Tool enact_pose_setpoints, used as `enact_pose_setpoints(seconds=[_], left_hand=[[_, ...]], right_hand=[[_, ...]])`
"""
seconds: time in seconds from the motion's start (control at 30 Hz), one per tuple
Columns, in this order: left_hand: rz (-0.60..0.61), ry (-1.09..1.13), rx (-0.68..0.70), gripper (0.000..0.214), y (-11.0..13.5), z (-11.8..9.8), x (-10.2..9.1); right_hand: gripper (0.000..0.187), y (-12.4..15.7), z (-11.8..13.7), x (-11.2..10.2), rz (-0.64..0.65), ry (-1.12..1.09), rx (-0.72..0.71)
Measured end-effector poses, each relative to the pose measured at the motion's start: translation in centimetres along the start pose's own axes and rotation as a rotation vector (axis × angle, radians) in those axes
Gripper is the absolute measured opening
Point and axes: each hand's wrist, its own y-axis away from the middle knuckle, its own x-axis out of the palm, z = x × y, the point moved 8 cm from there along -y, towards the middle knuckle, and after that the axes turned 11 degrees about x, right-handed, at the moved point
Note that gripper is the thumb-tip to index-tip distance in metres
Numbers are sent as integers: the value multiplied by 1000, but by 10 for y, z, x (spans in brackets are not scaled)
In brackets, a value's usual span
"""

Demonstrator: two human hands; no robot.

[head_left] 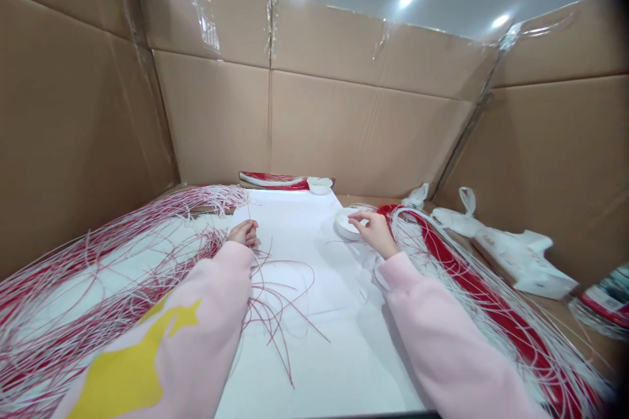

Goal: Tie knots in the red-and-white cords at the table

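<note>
Left hand (244, 233) lies left of centre, curled narrow on the white paper sheet (299, 236), next to the loose red strands (278, 304) that fan toward the bottom centre of the frame. Whether it pinches a strand cannot be determined. Right hand (376, 234), right of centre, is extended and open, with its fingertips touching the top of a round white dish (345, 224); it does not close around the dish.

Both forearms are covered by pink sleeves (432, 334). The left sleeve carries a yellow patch (132, 366).

A large heap of red-and-white strands (98, 268) occupies the lower left of the frame, and a second heap of red-and-white strands (491, 301) runs along the lower right. At the far edge of the sheet, upper centre, a strand bundle (270, 179) lies just beside a small white dish (319, 184). White plastic bags (521, 262) lie right of the sheet. Taped cardboard walls (314, 124) stand behind and on both sides of the work surface.
</note>
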Motion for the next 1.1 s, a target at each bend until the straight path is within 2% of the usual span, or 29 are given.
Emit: enact_pose_setpoints(seconds=[0.07, 0.17, 0.33, 0.53, 0.73, 0.83, 0.93, 1.1], left_hand=[[2, 2, -3, 14, -1, 1, -1], [9, 4, 1, 14, -2, 2, -1], [23, 7, 8, 13, -3, 4, -1], [25, 24, 1, 14, -4, 5, -1], [26, 35, 2, 15, -3, 4, 0], [12, 33, 13, 15, -3, 3, -1], [-4, 31, 18, 14, -4, 3, -2], [-11, 26, 8, 13, -4, 5, -2]], right_hand=[[18, -21, -12, 3, 57, 119, 70], [20, -41, -33, 21, 191, 283, 199], [24, -52, -45, 44, 322, 436, 301], [25, -52, -43, 47, 328, 496, 291], [24, -53, -39, 38, 253, 383, 210], [21, -45, -22, 31, 180, 244, 87], [20, -18, -3, 30, 117, 81, -55], [14, 34, 5, 54, 188, -98, -193]])
